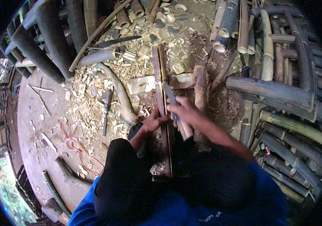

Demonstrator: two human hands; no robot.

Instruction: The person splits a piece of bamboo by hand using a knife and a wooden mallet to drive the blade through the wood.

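Between my knees a long split bamboo piece (164, 141) runs away from me, its far end beyond a pale wooden block (141, 85). My left hand (152, 122) is closed around its left side about midway along. In my right hand (187, 113) is a knife (167, 91), fingers wrapped around it. The knife's wooden handle end sticks out below my fist, toward me. Its blade points up and left and lies against the right edge of the bamboo, just beyond my left hand. Part of the bamboo's near end is dark and shaded by my legs.
Pale shavings (84, 107) and offcuts cover the ground ahead and left. A rough wooden post (200, 84) stands just right of the bamboo. A curved branch (119, 88) and a dark slender tool (107, 109) lie left. Bamboo furniture frames (270, 90) crowd the right; dark poles (52, 41) lean far left.
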